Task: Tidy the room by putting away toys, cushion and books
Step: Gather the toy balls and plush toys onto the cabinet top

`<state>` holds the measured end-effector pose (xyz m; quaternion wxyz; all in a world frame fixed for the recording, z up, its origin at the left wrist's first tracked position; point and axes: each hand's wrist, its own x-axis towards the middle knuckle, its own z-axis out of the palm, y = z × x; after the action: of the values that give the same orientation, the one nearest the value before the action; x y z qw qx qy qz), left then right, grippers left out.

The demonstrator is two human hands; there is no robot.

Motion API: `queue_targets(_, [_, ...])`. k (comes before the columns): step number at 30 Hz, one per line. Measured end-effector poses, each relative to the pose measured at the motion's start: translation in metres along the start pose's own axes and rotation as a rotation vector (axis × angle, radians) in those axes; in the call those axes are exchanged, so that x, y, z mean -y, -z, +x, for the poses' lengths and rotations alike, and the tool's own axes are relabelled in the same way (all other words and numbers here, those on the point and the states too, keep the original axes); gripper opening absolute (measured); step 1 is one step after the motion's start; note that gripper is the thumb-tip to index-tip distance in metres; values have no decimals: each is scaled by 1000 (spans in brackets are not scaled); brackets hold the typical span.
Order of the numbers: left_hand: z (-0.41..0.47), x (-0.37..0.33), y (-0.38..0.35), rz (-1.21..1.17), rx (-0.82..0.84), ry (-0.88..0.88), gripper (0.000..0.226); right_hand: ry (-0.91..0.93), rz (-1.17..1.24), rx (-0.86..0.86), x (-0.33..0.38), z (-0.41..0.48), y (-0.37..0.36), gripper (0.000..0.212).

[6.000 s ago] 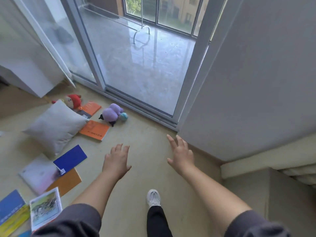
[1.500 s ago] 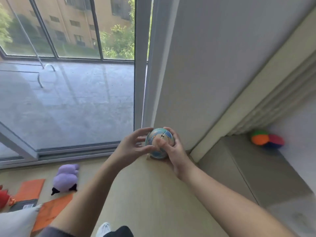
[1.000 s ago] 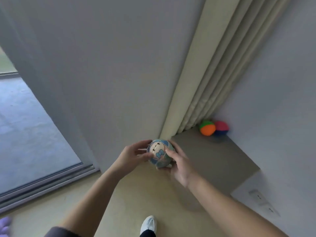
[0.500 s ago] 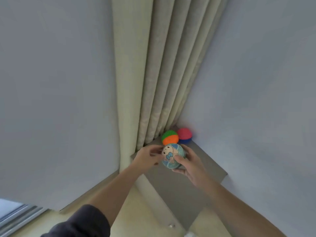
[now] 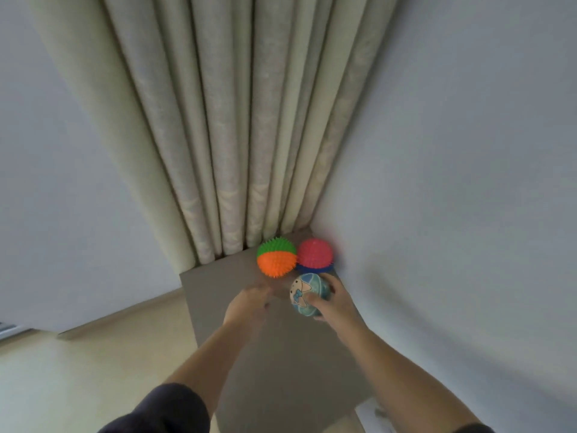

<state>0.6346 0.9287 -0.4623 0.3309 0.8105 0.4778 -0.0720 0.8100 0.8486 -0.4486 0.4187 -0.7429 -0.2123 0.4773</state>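
A small blue-green ball (image 5: pixel 307 292) with a cartoon face sits in my right hand (image 5: pixel 335 303), just above the grey ledge (image 5: pixel 281 354) and close to two spiky balls. My left hand (image 5: pixel 246 304) is beside it to the left, blurred, off the ball, fingers loosely curled with nothing in them. A green-and-orange spiky ball (image 5: pixel 276 257) and a pink-and-blue spiky ball (image 5: pixel 314 254) rest side by side in the ledge's far corner.
Cream curtains (image 5: pixel 224 120) hang down to the back of the ledge. A grey wall (image 5: pixel 452 151) bounds the ledge on the right, another wall (image 5: pixel 62 198) stands at the left. Beige floor (image 5: pixel 78 370) lies below left.
I have turned from the window to the corner ledge. Both hands carried the ball forward toward the spiky balls; my left hand has now come off it and only the right holds it.
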Motion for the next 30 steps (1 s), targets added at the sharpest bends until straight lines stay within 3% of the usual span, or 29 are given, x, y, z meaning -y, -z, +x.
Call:
queue_targets(9, [63,2,-71,337,9,2,64,231,-140,-14,-71,94,-12,56])
queue_targets(19, [78,21,-85,390,41,-77,63,562,-332,-109,-90,111,-32,66])
queue_targets(27, [76,24,-83,332,-2,-133,66,564,-753,-200,-97,117,-36,79])
queue_targets(30, [76,25,-82,340,12,-117,68,543,-802,-198,-98,116,-35,80])
